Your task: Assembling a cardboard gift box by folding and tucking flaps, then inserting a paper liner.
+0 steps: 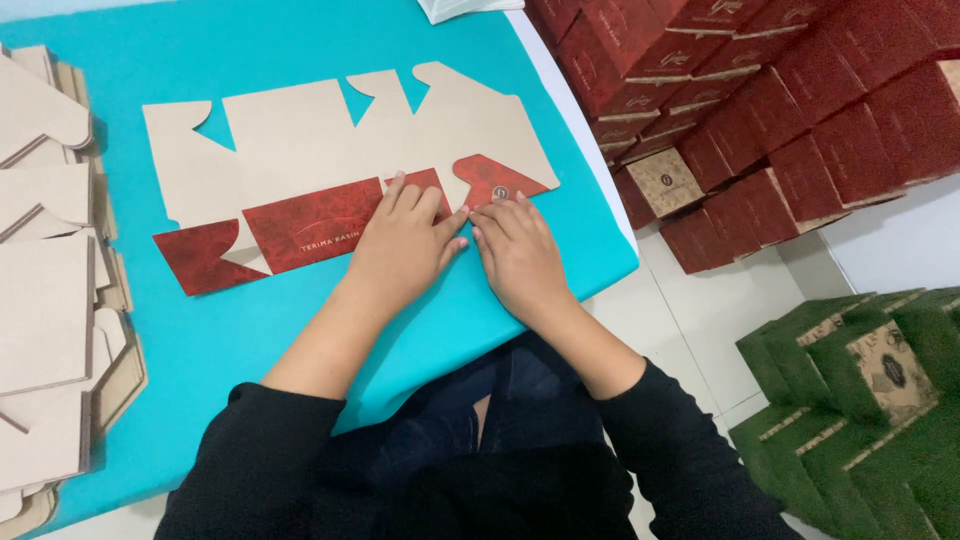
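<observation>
A flat die-cut cardboard box blank [330, 140] lies on the turquoise table [250, 330], plain tan side up, with its near flaps folded over and showing a dark red patterned face [310, 225]. My left hand [405, 245] lies flat on the folded red strip near its right end, fingers spread. Just to the right, my right hand [515, 250] presses down beside the rounded red flap [495, 178], fingertips touching the left hand's. Both hands press the cardboard; neither grips it.
A stack of tan box blanks [45, 290] fills the table's left edge. Beyond the table's right edge, folded dark red boxes [760, 90] are piled on the white floor, with green boxes [860, 400] at lower right. My dark-clothed lap sits below the table.
</observation>
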